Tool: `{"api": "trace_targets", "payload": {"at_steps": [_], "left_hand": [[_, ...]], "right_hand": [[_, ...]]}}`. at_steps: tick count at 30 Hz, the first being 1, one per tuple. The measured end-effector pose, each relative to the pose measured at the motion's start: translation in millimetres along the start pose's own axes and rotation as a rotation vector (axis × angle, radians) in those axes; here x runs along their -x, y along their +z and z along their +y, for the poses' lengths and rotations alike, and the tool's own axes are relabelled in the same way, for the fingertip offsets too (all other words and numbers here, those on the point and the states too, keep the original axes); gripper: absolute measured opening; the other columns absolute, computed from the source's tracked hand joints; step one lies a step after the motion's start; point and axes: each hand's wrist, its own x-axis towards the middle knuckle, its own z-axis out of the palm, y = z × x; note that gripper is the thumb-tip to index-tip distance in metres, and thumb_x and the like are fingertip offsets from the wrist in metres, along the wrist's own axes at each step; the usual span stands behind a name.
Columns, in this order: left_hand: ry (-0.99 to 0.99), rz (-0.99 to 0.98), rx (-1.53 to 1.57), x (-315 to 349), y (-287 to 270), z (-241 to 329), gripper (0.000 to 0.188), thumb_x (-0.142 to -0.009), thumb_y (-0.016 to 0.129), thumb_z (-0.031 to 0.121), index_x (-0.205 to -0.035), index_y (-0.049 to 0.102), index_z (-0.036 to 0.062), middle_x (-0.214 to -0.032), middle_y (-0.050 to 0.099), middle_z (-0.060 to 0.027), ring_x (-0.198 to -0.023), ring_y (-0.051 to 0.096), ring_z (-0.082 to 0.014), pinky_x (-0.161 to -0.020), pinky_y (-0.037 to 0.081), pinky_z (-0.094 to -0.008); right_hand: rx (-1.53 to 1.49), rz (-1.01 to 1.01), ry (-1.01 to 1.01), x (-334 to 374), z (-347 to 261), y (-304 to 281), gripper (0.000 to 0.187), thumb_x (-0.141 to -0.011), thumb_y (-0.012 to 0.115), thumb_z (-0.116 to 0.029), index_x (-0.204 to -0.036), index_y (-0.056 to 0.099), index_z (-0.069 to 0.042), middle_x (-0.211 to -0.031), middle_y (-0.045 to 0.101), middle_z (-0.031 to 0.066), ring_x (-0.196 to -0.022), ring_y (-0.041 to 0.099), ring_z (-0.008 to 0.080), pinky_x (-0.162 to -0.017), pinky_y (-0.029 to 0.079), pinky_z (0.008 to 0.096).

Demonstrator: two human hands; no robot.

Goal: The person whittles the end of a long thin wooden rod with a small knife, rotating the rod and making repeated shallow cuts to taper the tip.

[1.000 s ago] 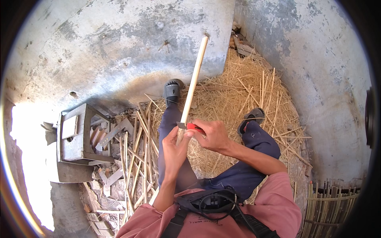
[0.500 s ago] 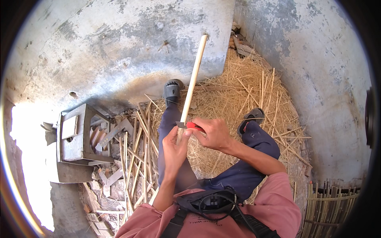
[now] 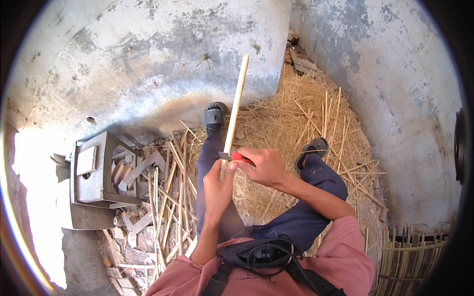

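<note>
A long pale wooden stick [image 3: 237, 103], perhaps split bamboo, points away from me over my legs. My left hand [image 3: 218, 190] is closed round its near end, thumb toward the blade. In my right hand [image 3: 266, 167] is a red-handled knife [image 3: 241, 158], the fingers wrapped on its handle. The dark blade lies across the stick and touches it just beyond my left thumb. My right thumb meets the left one there. The stick's lowest end is hidden in my left hand.
Straw and shavings [image 3: 281, 118] cover the floor around my sandalled feet. Loose sticks [image 3: 170, 192] lie at the left beside an overturned wooden stool [image 3: 101, 167]. A bundle of upright tied sticks [image 3: 410, 261] stands at lower right. Worn plaster walls [image 3: 163, 54] close in ahead and right.
The stick's far end has dropped lower in view and shifted slightly left. Both hands keep nearly the same place and grip, with the blade still on the stick.
</note>
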Motion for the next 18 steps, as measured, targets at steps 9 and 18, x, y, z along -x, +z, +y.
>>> {"api": "trace_targets", "payload": {"at_steps": [9, 18], "left_hand": [[-0.005, -0.071, -0.022, -1.9, -3.7, 0.3, 0.027, -0.107, 0.07, 0.02, -0.121, 0.063, -0.0027, -0.089, 0.067, 0.0009, -0.081, 0.055, -0.0033, -0.067, 0.043, -0.0227], [-0.015, -0.034, -0.073, 0.3, -0.7, -5.0, 0.026, -0.109, 0.068, 0.025, -0.111, 0.064, -0.0014, -0.082, 0.058, 0.0035, -0.074, 0.046, -0.0034, -0.061, 0.038, -0.0258]], "right_hand": [[-0.053, -0.066, -0.016, 0.6, 3.3, -2.2, 0.028, -0.102, 0.066, -0.038, -0.107, 0.071, -0.011, -0.086, 0.075, 0.0108, -0.069, 0.071, 0.033, -0.058, 0.052, 0.0447], [-0.052, 0.068, -0.05, 2.0, 1.8, 6.7, 0.03, -0.101, 0.07, -0.04, -0.105, 0.074, -0.01, -0.087, 0.076, 0.01, -0.068, 0.072, 0.032, -0.055, 0.052, 0.043]]}}
